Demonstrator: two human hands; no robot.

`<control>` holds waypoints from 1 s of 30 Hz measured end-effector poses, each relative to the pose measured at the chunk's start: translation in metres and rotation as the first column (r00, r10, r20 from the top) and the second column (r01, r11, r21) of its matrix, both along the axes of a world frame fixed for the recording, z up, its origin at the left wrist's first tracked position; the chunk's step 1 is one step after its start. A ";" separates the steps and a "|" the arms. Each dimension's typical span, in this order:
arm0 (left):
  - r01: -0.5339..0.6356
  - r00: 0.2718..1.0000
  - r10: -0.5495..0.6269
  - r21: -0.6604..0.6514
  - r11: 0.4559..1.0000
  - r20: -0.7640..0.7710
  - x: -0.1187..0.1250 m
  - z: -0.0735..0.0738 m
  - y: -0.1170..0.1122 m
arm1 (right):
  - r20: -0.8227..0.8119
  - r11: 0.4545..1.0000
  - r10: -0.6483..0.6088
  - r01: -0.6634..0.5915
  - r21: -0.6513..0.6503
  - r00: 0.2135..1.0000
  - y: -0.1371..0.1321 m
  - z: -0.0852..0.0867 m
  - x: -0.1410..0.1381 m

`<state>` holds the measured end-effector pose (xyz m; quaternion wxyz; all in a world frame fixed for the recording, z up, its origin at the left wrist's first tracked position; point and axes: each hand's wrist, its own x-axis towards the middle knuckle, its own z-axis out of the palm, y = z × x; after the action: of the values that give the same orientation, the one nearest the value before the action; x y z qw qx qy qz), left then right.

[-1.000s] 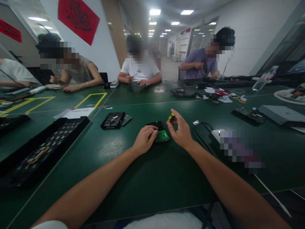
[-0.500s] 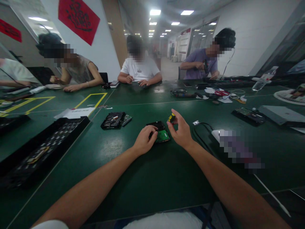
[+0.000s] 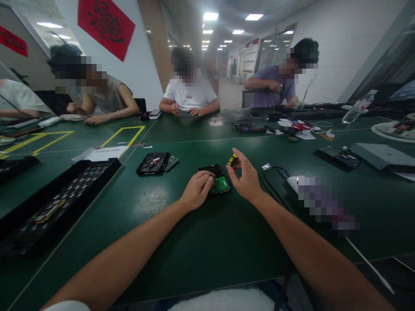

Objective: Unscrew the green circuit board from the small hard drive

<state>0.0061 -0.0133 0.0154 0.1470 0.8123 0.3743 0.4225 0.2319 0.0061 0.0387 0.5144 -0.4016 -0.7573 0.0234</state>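
Note:
In the middle of the table lies a hard drive [image 3: 221, 185], its green circuit board facing up in a black casing. Curled over its left side is my left hand [image 3: 198, 188], closed, with the thumb and fingertips at the board's edge; they hide that part of the drive. Just above the drive's right side, my right hand [image 3: 244, 175] grips a small screwdriver [image 3: 232, 160] with a yellow and black handle between thumb and fingers. No shaft of it can be made out.
Left of the drive are another black drive [image 3: 152, 164] and a loose circuit board [image 3: 171, 162]. A long black tray [image 3: 61, 203] lies further left. On the right are a cable [image 3: 275, 190], a white-ended device [image 3: 293, 183] and a grey box [image 3: 385, 156]. Several people sit across the table.
My hands, the drive and the screwdriver keep almost the same places. The whole view has shifted slightly. Across the table, the hand of the person at right has moved a little.

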 end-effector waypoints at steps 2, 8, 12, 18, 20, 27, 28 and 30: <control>-0.002 1.000 0.003 0.009 1.000 -0.015 0.000 -0.001 0.001 | -0.001 1.000 0.001 -0.001 0.002 1.000 0.000 0.000 0.000; -0.003 0.982 0.009 0.033 0.999 -0.186 0.001 -0.005 0.002 | -0.006 1.000 0.005 -0.005 0.001 1.000 0.001 -0.001 0.000; 0.023 0.962 -0.015 0.025 0.999 -0.273 0.001 -0.007 0.002 | -0.012 1.000 0.009 -0.009 -0.007 1.000 0.001 -0.001 0.000; 0.039 0.944 -0.027 0.027 0.999 -0.330 0.000 -0.009 0.002 | -0.011 1.000 0.004 -0.004 -0.005 1.000 0.001 -0.001 0.000; 0.039 0.942 -0.030 0.021 0.999 -0.334 0.000 -0.009 0.003 | -0.010 1.000 0.005 -0.005 -0.003 1.000 0.001 0.000 0.000; 0.054 0.938 -0.047 0.011 0.998 -0.342 -0.001 -0.009 0.003 | -0.007 1.000 0.001 -0.001 0.009 1.000 0.001 -0.001 0.000; 0.056 0.939 -0.049 0.011 0.998 -0.342 -0.001 -0.009 0.003 | -0.007 1.000 0.002 -0.002 0.007 1.000 0.001 -0.001 0.000; 0.057 0.939 -0.050 0.012 0.998 -0.340 -0.001 -0.008 0.002 | -0.012 1.000 0.004 -0.004 0.004 1.000 0.001 0.000 0.000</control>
<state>0.0052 -0.0111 0.0074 0.0828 0.8844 0.3671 0.2762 0.2314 0.0067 0.0383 0.5198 -0.3990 -0.7549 0.0251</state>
